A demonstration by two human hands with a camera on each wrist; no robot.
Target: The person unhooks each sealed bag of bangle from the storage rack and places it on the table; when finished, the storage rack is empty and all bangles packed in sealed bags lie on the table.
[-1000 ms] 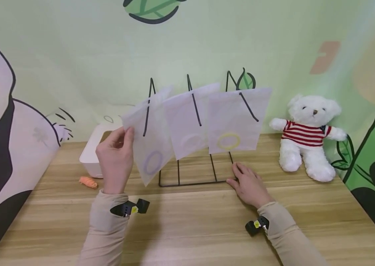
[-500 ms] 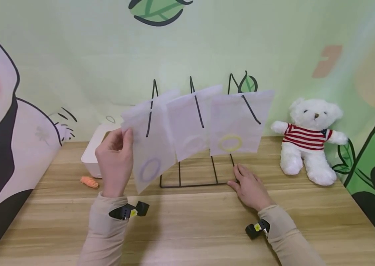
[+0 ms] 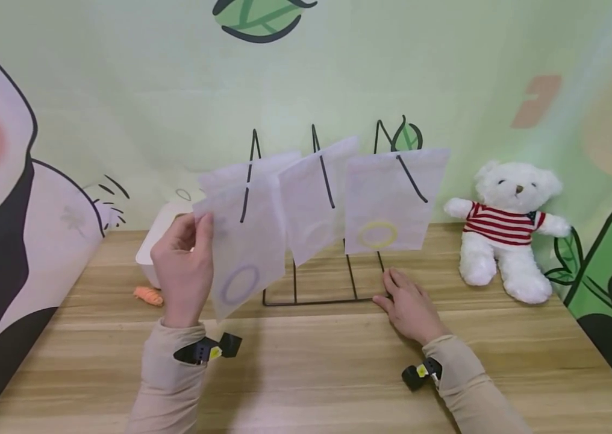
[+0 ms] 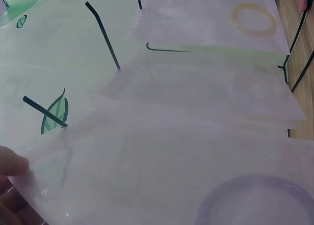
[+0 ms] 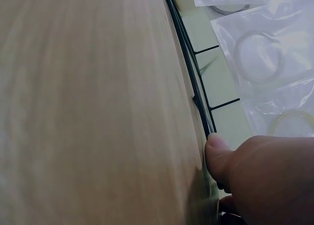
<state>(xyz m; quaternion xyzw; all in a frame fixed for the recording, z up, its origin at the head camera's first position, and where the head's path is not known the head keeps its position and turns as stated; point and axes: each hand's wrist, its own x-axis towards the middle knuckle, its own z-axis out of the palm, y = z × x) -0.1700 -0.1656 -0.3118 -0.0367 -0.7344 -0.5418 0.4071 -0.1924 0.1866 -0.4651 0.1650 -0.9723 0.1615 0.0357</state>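
My left hand (image 3: 184,265) pinches the left edge of a clear zip bag (image 3: 254,241) with a purple ring inside. This bag hangs at the left hook of a black wire display rack (image 3: 317,302), the hook's tip showing over its front. A second sheet of plastic shows just behind its top. On the middle hook hangs a bag (image 3: 303,199) with a pale ring, and on the right hook a bag (image 3: 387,187) with a yellow ring. My right hand (image 3: 411,307) grips the front right corner of the rack's base, thumb (image 5: 218,156) against the wire.
A white teddy bear (image 3: 512,235) in a striped shirt sits to the right of the rack. Behind my left hand stands a white box (image 3: 149,247), with a small orange object (image 3: 149,295) in front of it. A printed cloth (image 3: 149,90) hangs behind the wooden table (image 3: 311,367).
My left hand has drawn the purple-ring bag slightly left and toward me, and the bag now faces forward more flatly. The right hand stays at the rack's corner.
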